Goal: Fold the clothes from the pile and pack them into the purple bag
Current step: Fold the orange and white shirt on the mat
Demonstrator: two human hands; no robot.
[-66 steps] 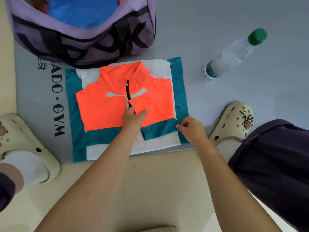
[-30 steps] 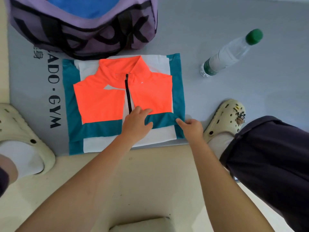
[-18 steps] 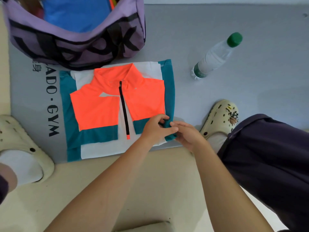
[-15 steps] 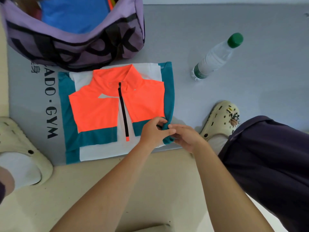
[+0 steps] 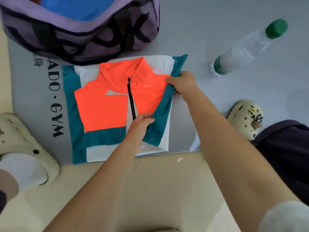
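Orange, teal and white zip-neck top (image 5: 103, 106), laid flat, front up, on a grey mat (image 5: 217, 47) printed with dark lettering ending in "GYM"; collar toward the far edge, black zipper (image 5: 131, 99) running down the centre of the chest. Right-side teal strip (image 5: 160, 114) of the garment lifted off the mat and drawn inward over the white panel, forming a slanted band between the two hands. Left hand (image 5: 140, 123): fingers curled, pinching the lower part of this teal strip just beside the foot of the zipper. Right hand (image 5: 183, 83): fingers and thumb closed around the upper part of the same strip, at the shoulder of the top. Purple bag (image 5: 80, 30) with large black lettering: standing open at the far left of the mat, its lower edge overlapping the collar end of the top; blue fabric (image 5: 75, 9) visible inside. Clear plastic water bottle (image 5: 245, 49) with green cap: lying on its side on the mat, to the right of the top and apart from it. Cream clog (image 5: 245, 118) with small charms on the right; second cream clog (image 5: 21, 148) on the left, worn over a white sock. Dark trouser leg (image 5: 287, 156) at the right edge. Beige floor (image 5: 150, 190) nearest the camera.
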